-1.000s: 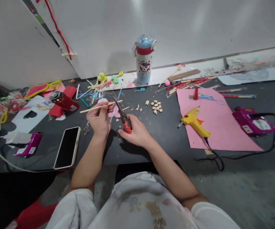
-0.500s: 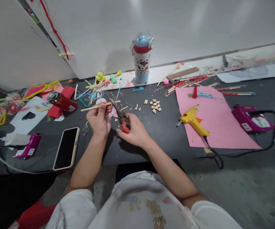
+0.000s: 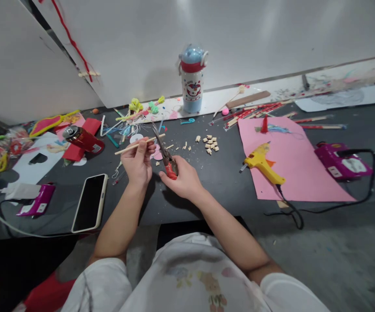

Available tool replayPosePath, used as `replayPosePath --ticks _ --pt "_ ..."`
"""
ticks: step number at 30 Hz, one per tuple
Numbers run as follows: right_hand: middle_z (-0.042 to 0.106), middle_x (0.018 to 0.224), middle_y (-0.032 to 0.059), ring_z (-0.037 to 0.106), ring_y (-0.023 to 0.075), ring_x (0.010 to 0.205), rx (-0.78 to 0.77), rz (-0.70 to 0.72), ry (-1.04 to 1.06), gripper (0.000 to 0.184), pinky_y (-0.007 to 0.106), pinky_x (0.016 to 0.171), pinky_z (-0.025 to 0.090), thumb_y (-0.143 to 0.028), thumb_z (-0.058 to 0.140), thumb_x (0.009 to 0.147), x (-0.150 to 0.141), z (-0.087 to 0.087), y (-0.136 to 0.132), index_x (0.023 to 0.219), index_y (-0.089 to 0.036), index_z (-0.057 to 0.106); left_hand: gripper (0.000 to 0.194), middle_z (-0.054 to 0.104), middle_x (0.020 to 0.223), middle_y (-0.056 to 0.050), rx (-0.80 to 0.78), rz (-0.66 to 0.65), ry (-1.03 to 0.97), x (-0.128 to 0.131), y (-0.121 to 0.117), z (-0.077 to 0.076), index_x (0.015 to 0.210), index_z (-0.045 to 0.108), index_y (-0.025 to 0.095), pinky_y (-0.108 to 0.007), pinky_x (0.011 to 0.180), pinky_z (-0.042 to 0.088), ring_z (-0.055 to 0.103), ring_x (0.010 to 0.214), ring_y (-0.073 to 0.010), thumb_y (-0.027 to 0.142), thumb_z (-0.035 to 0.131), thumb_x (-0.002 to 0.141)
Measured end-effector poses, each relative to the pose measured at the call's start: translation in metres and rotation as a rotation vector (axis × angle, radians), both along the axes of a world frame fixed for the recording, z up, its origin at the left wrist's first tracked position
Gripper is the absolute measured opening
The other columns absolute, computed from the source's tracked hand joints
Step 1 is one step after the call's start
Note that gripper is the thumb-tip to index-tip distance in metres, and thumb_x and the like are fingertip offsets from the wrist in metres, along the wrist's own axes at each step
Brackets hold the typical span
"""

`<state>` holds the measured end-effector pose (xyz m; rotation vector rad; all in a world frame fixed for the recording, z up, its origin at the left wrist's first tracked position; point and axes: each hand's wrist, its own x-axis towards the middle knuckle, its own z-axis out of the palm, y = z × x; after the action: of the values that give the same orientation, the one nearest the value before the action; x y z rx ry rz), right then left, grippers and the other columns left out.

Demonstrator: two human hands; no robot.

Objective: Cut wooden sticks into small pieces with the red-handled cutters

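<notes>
My left hand [image 3: 138, 164] pinches a thin wooden stick [image 3: 130, 148] between thumb and fingers. Red-handled pliers [image 3: 166, 155] are gripped in my right hand [image 3: 185, 177]. Their long metal jaws meet the stick near its right end; whether they press on it I cannot tell. Right of the pliers, several short cut pieces of wood [image 3: 210, 143] lie in a small group on the dark table [image 3: 229, 182]. Thin slivers and crumbs are scattered between that group and my hands. A pink round paper piece [image 3: 157, 152] lies partly hidden behind the pliers.
A water bottle [image 3: 192, 80] stands at the back against the white board. On the right, a yellow glue gun [image 3: 265, 164] rests on pink paper [image 3: 307, 173], its cord trailing forward. A phone [image 3: 90, 203], a red can [image 3: 83, 139] and a purple power socket [image 3: 38, 200] are on the left.
The stick has shifted slightly to the right through the left hand's pinch. The pliers have turned a little more upright, and their jaws look closer together.
</notes>
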<state>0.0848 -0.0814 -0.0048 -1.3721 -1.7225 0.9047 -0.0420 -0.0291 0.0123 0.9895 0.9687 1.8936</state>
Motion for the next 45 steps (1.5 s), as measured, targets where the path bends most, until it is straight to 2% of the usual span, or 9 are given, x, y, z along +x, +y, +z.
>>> replayPosePath --ticks 4,11,14,18,28,36,38,41,45 --pt "0.063 0.084 0.0024 0.058 0.0180 0.073 -0.067 -0.039 0.017 0.035 0.029 0.066 0.041 -0.051 0.054 0.074 0.003 0.004 0.002 0.090 -0.020 0.052 0.031 0.072 0.078 -0.003 -0.029 -0.135 0.052 0.002 0.000 -0.005 0.086 0.071 0.018 -0.020 0.063 0.055 0.069 0.068 -0.0118 0.042 0.075 0.067" --pt "0.064 0.085 0.0028 0.059 0.0185 0.072 -0.098 -0.026 0.016 0.033 0.029 0.065 0.041 -0.048 0.055 0.073 0.007 0.001 0.005 0.091 -0.020 0.055 0.068 0.064 0.117 -0.017 -0.099 -0.516 0.391 0.002 -0.007 -0.015 0.114 0.062 0.016 -0.036 0.092 0.051 0.060 0.113 -0.0276 0.062 0.068 0.064" --pt "0.066 0.089 0.0043 0.060 0.0205 0.075 -0.101 0.001 0.010 0.036 0.031 0.067 0.043 -0.047 0.056 0.072 0.008 0.000 0.005 0.097 -0.020 0.056 0.074 0.063 0.120 -0.017 -0.146 -0.653 0.479 0.002 -0.009 -0.013 0.120 0.057 0.016 -0.035 0.093 0.050 0.058 0.115 -0.0278 0.057 0.074 0.060" --pt "0.067 0.096 0.0059 0.063 0.0239 0.081 -0.098 0.008 0.005 0.039 0.034 0.070 0.045 -0.046 0.055 0.072 0.008 0.000 0.006 0.103 -0.021 0.056 0.062 0.067 0.112 -0.016 -0.192 -0.723 0.479 0.002 -0.011 -0.010 0.113 0.061 0.015 -0.033 0.086 0.053 0.063 0.106 -0.0269 0.050 0.075 0.064" --pt "0.067 0.097 0.0081 0.063 0.0254 0.083 -0.090 -0.006 -0.033 0.039 0.035 0.071 0.045 -0.043 0.054 0.073 0.006 -0.001 0.009 0.104 -0.020 0.056 0.053 0.070 0.104 -0.015 -0.233 -0.672 0.404 0.005 -0.012 -0.010 0.107 0.063 0.014 -0.032 0.081 0.054 0.066 0.099 -0.0258 0.045 0.075 0.066" --pt "0.065 0.088 0.0046 0.060 0.0206 0.076 -0.134 -0.012 -0.001 0.039 0.031 0.069 0.044 -0.050 0.054 0.073 0.007 0.001 0.009 0.099 -0.020 0.056 0.072 0.068 0.107 -0.018 -0.207 -0.649 0.375 0.004 -0.009 -0.012 0.111 0.062 0.013 -0.036 0.080 0.055 0.066 0.099 -0.0286 0.063 0.072 0.059" --pt "0.064 0.087 0.0035 0.059 0.0189 0.074 -0.135 -0.025 0.007 0.039 0.030 0.068 0.043 -0.052 0.054 0.074 0.007 0.001 0.007 0.096 -0.020 0.055 0.067 0.069 0.105 -0.015 -0.153 -0.541 0.298 0.002 -0.006 -0.012 0.109 0.064 0.015 -0.035 0.081 0.055 0.067 0.096 -0.0260 0.064 0.068 0.063" --pt "0.062 0.085 0.0028 0.057 0.0177 0.073 -0.122 -0.040 0.003 0.038 0.029 0.068 0.041 -0.053 0.054 0.073 0.007 0.002 0.004 0.093 -0.019 0.053 0.044 0.072 0.092 -0.008 -0.054 -0.268 0.178 -0.002 -0.001 -0.009 0.101 0.067 0.018 -0.031 0.077 0.057 0.070 0.087 -0.0201 0.052 0.069 0.071" --pt "0.062 0.086 0.0030 0.058 0.0183 0.075 -0.091 -0.003 0.009 0.037 0.030 0.069 0.042 -0.052 0.054 0.074 0.007 0.002 0.002 0.092 -0.020 0.051 0.027 0.072 0.080 -0.003 0.008 -0.040 0.132 -0.006 0.003 -0.003 0.087 0.070 0.020 -0.027 0.066 0.057 0.070 0.075 -0.0160 0.040 0.074 0.069"
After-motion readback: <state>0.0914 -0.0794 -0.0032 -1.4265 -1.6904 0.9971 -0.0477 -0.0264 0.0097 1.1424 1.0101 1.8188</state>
